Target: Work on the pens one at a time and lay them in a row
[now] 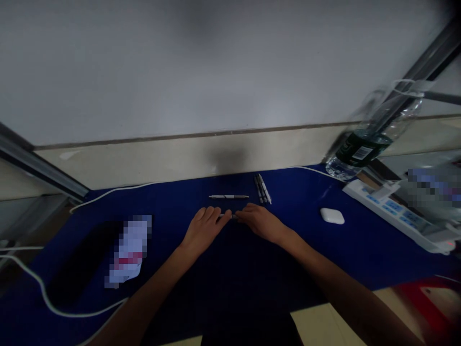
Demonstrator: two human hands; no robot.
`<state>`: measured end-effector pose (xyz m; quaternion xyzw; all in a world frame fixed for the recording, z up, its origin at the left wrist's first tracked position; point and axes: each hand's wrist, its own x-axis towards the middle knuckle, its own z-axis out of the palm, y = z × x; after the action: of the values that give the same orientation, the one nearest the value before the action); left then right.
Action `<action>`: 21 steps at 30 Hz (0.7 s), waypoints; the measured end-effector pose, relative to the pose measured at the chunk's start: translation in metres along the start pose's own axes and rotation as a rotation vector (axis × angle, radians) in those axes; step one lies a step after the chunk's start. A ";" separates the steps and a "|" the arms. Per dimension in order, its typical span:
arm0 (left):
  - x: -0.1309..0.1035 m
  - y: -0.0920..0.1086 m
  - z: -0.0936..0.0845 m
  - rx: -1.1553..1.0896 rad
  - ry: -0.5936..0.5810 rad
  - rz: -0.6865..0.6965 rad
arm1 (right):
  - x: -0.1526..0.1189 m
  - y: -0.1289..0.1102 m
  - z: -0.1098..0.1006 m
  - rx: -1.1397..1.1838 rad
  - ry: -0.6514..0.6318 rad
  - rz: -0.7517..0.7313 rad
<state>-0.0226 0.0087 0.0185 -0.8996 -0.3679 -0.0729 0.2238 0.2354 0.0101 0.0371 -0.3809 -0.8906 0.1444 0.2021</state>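
Observation:
My left hand (205, 223) and my right hand (260, 220) meet near the middle of the blue tabletop. Between their fingertips lies a pen (233, 216), mostly covered, with only a short grey-white stretch showing. The left thumb and fingers close on its left part, and the right fingers pinch its right end. Just beyond them a white and grey pen (229, 196) rests flat, running left to right. Several similar pens (264, 188) lie side by side behind my right hand, pointing towards the wall.
A white earbud case (332, 216) and a white power strip (396, 211) are at the right. Near the wall stands a large plastic bottle (363, 149). On the left, a blurred-out packet (130, 252) lies by a dark object, with a white cable (43, 288) curving around them.

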 end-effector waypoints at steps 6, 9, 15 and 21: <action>0.000 0.010 0.009 -0.174 -0.040 -0.181 | 0.001 -0.004 0.009 -0.225 0.059 -0.011; 0.002 0.013 0.012 -0.254 -0.012 -0.234 | 0.002 -0.009 0.010 -0.311 0.039 -0.019; 0.004 0.008 0.008 -0.257 0.146 -0.235 | 0.006 -0.008 0.008 -0.147 0.140 0.111; 0.003 0.001 0.014 -0.306 0.177 -0.234 | 0.008 0.001 0.016 0.399 0.217 0.300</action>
<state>-0.0207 0.0161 0.0070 -0.8643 -0.4335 -0.2322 0.1059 0.2237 0.0146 0.0248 -0.4744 -0.7514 0.3035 0.3438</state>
